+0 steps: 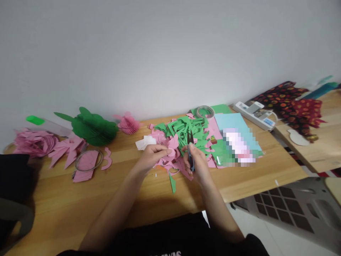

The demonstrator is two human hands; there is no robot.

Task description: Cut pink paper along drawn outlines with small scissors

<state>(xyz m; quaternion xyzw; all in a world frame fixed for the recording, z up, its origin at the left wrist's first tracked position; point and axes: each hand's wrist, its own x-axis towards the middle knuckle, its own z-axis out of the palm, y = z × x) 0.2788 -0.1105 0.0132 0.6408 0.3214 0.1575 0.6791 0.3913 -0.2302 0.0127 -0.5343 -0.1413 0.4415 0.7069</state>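
My left hand (156, 154) pinches a small piece of pink paper (171, 153) between thumb and fingers, over the near left side of a heap of scraps. Just to its right, my right hand (196, 160) is wrapped round small dark scissors (190, 156), whose blades point away from me. Green paper scraps (183, 128) make up most of the heap, with pink scraps (173, 141) among them on the left and front. One green sliver (173, 183) lies on the wooden table (160, 208) nearer to me.
Folded pink paper (37, 143), a green paper shape (93, 128) and a pink honeycomb piece (128, 123) stand at the left. Tape (205, 112), blue paper (231, 122) and a power strip (255, 115) lie at the right.
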